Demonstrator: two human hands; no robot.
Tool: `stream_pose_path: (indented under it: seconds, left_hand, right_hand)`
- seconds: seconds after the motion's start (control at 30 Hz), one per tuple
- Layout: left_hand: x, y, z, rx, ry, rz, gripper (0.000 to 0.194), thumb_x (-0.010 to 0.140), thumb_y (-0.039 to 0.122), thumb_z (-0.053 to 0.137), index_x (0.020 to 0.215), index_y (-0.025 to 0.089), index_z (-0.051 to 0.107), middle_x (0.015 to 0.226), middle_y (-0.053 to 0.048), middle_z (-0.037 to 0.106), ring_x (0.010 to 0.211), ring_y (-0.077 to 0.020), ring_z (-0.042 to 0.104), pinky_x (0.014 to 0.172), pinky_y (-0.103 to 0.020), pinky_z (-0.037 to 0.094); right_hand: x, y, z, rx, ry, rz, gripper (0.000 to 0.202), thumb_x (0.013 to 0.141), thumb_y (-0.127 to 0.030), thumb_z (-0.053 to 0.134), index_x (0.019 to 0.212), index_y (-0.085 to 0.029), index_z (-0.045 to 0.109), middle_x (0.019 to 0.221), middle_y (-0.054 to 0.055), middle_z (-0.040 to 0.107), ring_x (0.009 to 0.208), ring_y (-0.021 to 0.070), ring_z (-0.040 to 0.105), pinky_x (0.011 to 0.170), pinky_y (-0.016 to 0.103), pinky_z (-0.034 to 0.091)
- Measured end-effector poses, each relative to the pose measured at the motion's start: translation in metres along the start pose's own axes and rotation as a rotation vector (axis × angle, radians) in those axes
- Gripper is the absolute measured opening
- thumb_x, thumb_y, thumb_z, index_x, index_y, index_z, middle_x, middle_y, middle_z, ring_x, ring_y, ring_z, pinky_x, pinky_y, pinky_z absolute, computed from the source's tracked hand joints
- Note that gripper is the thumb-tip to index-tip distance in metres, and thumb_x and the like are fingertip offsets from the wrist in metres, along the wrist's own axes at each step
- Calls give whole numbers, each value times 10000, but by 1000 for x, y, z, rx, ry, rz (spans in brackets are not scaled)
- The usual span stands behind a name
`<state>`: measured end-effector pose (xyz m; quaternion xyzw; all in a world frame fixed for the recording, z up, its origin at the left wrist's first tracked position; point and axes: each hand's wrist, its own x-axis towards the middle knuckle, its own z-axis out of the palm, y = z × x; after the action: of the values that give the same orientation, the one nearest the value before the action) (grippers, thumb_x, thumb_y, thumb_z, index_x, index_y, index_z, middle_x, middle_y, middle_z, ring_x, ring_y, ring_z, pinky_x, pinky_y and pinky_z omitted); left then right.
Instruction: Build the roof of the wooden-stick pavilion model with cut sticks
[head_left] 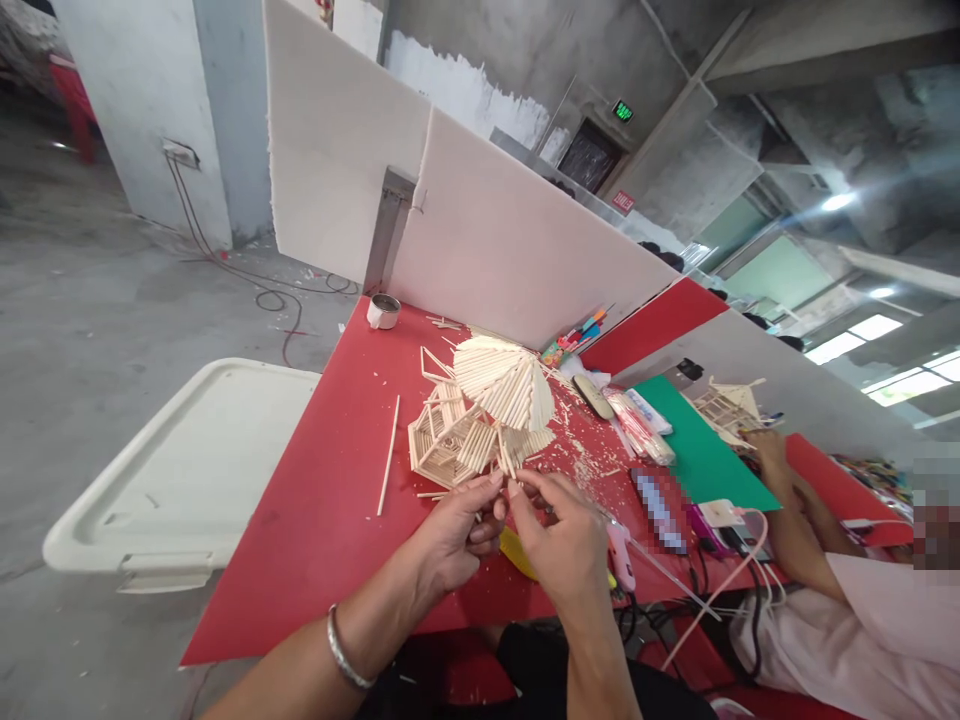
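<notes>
Stick-built model (480, 415) on red worktop (322, 510), just beyond both hands; left hand (454, 530) and right hand (562, 540) pinch thin sticks at its lower edge; loose stick (388, 455) lies left.

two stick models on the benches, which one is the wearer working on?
The fan-roofed stick model on the red table; left hand and right hand pinch its lower edge. The other model sits by the co-worker's arm.
</notes>
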<state>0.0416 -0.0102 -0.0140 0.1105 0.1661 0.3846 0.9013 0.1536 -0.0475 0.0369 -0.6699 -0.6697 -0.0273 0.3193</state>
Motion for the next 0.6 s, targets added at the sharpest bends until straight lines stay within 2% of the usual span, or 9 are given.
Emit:
stream_pose_path:
  seconds: [0.17, 0.27, 0.43, 0.6]
  left_hand:
    - [0, 4, -1, -16, -23, -13, 339, 650, 337, 814, 704, 130, 552, 528, 57, 538, 331, 11, 238, 339, -129, 88]
    - [1, 6, -1, -16, -22, -39, 298, 703, 323, 782, 718, 123, 562, 542, 55, 535, 334, 11, 229, 331, -125, 103]
    - [2, 10, -1, -34, -20, -64, 258, 758, 287, 743, 709, 117, 555, 540, 68, 480, 336, 14, 228, 319, -119, 132]
    - [2, 14, -3, -65, -13, -93, 274, 749, 269, 760, 694, 121, 536, 546, 79, 454, 339, 18, 233, 313, -107, 152]
  right_hand:
    - [1, 2, 0, 154, -21, 48, 300, 881, -317, 450, 988, -208, 709, 928, 68, 689, 855, 186, 632, 677, 268, 492]
    - [3, 4, 3, 244, 16, 61, 302, 888, -283, 432, 1011, -209, 699, 984, 75, 677, 901, 189, 626, 728, 284, 511]
    - [6, 6, 9, 355, 66, -12, 319, 881, -191, 406, 1032, -227, 685, 1041, 68, 653, 984, 186, 599, 877, 330, 497]
    - [6, 9, 13, 417, 46, -30, 353, 866, -138, 397, 1079, -227, 665, 1058, 53, 639, 995, 166, 591, 884, 294, 494]
